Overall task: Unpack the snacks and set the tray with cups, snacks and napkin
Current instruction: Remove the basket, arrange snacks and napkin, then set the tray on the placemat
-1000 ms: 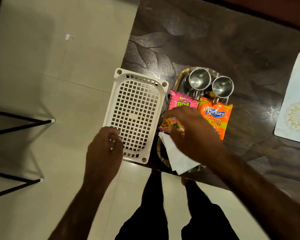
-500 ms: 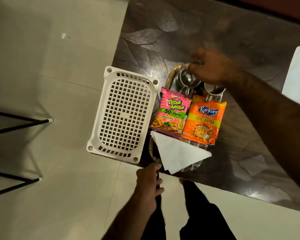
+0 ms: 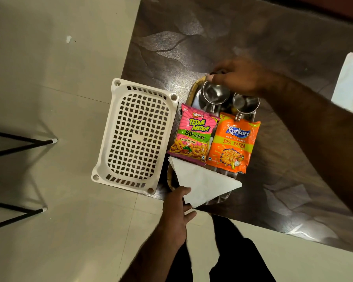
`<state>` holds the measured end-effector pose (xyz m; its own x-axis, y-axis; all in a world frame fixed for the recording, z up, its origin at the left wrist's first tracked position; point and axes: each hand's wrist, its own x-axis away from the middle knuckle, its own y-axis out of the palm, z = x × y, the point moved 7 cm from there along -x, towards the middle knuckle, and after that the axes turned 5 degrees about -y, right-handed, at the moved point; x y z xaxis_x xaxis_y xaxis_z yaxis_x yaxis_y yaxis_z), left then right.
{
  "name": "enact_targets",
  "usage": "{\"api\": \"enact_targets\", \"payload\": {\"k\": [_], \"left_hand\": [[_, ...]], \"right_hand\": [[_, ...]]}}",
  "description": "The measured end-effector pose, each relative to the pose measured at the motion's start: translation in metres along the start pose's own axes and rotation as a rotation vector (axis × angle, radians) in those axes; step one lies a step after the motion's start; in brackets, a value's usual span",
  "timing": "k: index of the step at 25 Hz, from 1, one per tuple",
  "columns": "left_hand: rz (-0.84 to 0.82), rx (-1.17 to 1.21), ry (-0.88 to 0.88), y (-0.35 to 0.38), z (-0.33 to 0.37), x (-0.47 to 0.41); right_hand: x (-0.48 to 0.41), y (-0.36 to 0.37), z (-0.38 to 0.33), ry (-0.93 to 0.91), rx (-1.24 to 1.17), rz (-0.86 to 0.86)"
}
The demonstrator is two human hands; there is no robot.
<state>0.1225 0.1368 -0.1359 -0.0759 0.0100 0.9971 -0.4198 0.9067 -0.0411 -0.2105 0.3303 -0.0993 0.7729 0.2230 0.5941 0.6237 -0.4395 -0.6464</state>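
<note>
The right hand (image 3: 240, 77) curls over the tray's (image 3: 194, 88) far rim at twelve o'clock, the left hand (image 3: 176, 208) at its six o'clock edge beside the napkin (image 3: 204, 183) — whether either actually grips, I cannot tell. Judged a lift: raise both ends level and slowly — the steel cups (image 3: 215, 94) and the two snack packets (image 3: 194, 136) lie loose on it.

A white lattice basket (image 3: 135, 137) lies just left of the left-hand fingers (image 3: 186, 191), partly off the edge of the dark leaf-patterned table (image 3: 212, 37). Black metal legs (image 3: 20, 143) stand on the pale tiled floor (image 3: 49, 78), far to the left of them. A pale mat (image 3: 348, 84) sits well right of the right-hand fingers (image 3: 214, 77).
</note>
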Motion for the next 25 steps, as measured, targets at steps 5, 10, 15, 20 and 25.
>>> {"api": "enact_targets", "payload": {"k": [5, 10, 15, 20, 25], "left_hand": [[-0.002, 0.022, 0.018, 0.0, -0.003, -0.005], [-0.059, 0.051, 0.021, 0.008, -0.01, -0.005], [-0.079, 0.026, 0.065, 0.002, -0.009, -0.004], [-0.091, -0.039, 0.12, -0.008, -0.007, 0.005], [-0.056, -0.137, 0.218, -0.025, 0.002, 0.027]], "right_hand": [[-0.001, 0.001, 0.007, 0.007, -0.132, -0.01], [-0.001, 0.003, 0.013, 0.031, -0.245, 0.018], [0.002, 0.008, 0.019, 0.034, -0.267, 0.059], [0.018, 0.009, 0.036, 0.07, -0.415, 0.104], [0.057, 0.001, 0.06, 0.121, -0.474, 0.192]]}}
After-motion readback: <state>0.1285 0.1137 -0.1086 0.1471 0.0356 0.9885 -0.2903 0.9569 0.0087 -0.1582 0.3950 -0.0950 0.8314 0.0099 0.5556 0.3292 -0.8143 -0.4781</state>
